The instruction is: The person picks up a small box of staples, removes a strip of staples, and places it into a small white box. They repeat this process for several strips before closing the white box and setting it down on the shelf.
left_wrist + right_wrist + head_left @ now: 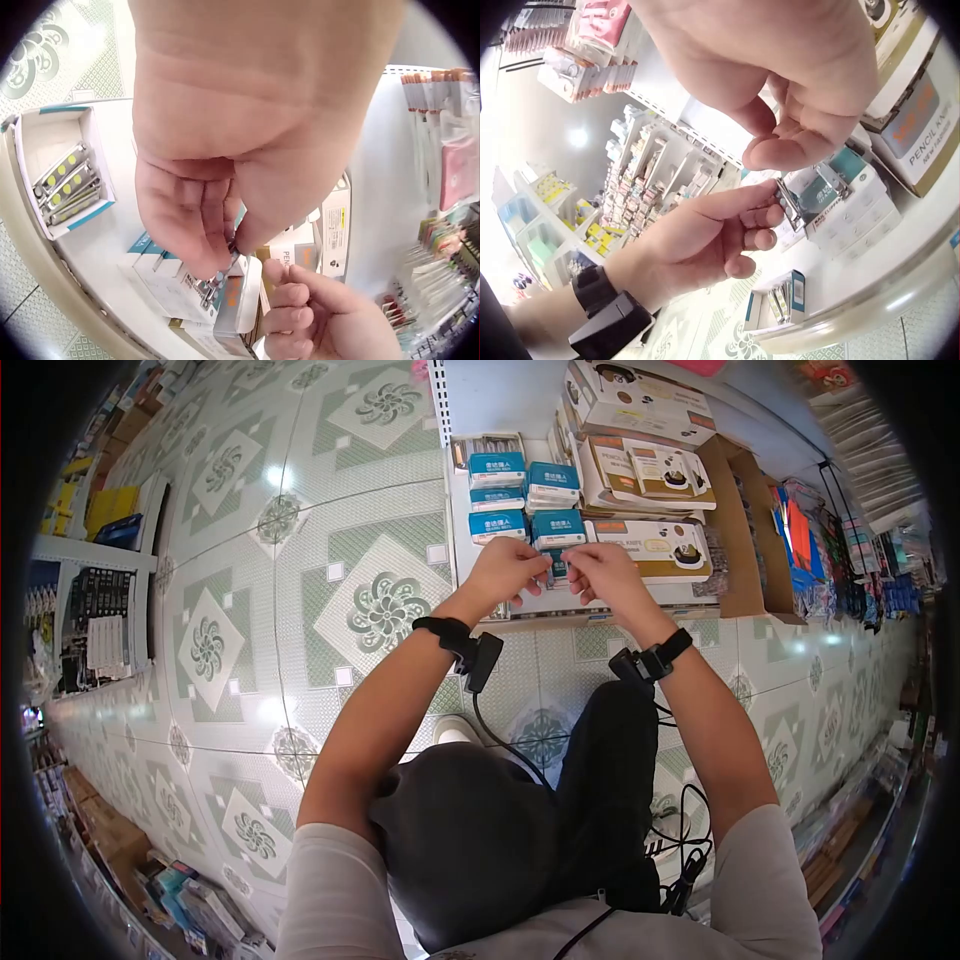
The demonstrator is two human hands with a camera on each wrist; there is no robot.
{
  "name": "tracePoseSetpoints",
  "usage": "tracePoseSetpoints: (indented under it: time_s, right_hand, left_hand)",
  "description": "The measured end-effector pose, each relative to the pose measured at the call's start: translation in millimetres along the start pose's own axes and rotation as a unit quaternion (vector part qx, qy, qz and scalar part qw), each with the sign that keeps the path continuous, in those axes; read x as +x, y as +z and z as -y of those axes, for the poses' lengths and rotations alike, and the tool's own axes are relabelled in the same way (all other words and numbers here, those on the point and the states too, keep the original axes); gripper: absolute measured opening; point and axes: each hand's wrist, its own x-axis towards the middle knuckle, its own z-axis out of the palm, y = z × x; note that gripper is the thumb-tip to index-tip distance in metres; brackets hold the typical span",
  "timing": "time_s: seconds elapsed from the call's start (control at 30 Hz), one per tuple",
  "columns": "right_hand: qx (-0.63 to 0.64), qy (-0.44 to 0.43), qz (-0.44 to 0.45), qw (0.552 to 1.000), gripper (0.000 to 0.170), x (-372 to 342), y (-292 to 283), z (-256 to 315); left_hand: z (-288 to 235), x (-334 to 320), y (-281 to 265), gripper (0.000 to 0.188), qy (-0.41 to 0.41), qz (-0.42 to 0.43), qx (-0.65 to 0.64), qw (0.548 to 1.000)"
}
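My left hand (pixel 503 572) pinches a metal nail clipper (pixel 789 206) between thumb and forefinger, its other fingers loosely bent. Close beside it, my right hand (pixel 606 575) has its fingers curled and the thumb against the forefinger; nothing shows between them. Both hands are over the front of the shelf, above stacked blue-and-white nail clipper boxes (pixel 497 525). A second metal clipper (pixel 834 180) lies against a box top in the right wrist view. Several clippers (pixel 67 184) with yellow dots lie in an open carton (pixel 56 124).
Pencil knife boxes (pixel 640 548) are stacked right of the clipper boxes, with a brown cardboard box (pixel 738 520) beyond them. Packaged goods (pixel 457 176) hang near the shelf. Tiled floor (pixel 385 600) lies to the left, and a cable (pixel 690 860) dangles near the person's leg.
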Motion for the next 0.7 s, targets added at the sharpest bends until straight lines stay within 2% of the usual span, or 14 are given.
tracePoseSetpoints:
  time_s: [0.1, 0.23, 0.3, 0.5, 0.7]
  right_hand:
    - [0.042, 0.005, -0.019, 0.999, 0.024, 4.4, -15.9, -1.7]
    - [0.03, 0.009, -0.029, 0.999, 0.026, 10.2, -24.1, -7.7]
    - [0.027, 0.043, -0.032, 0.998, 0.028, 13.3, -21.1, -5.7]
    - [-0.047, 0.028, -0.04, 0.998, 0.028, 23.5, -17.0, 3.7]
    - [-0.015, 0.024, -0.034, 0.999, 0.028, 26.6, -18.0, -4.5]
  left_hand:
    - [-0.6, 11.5, 10.5, 0.029, 0.006, -0.021, 0.021, 1.0]
    - [-1.2, 16.6, 20.6, 0.03, 0.014, -0.048, 0.081, 0.995]
    - [-3.2, 17.8, 22.6, 0.03, 0.012, -0.054, 0.077, 0.995]
    - [-6.8, 22.5, 23.8, 0.031, 0.006, -0.059, 0.101, 0.993]
    - [-5.7, 22.4, 22.5, 0.033, 0.021, -0.064, 0.148, 0.987]
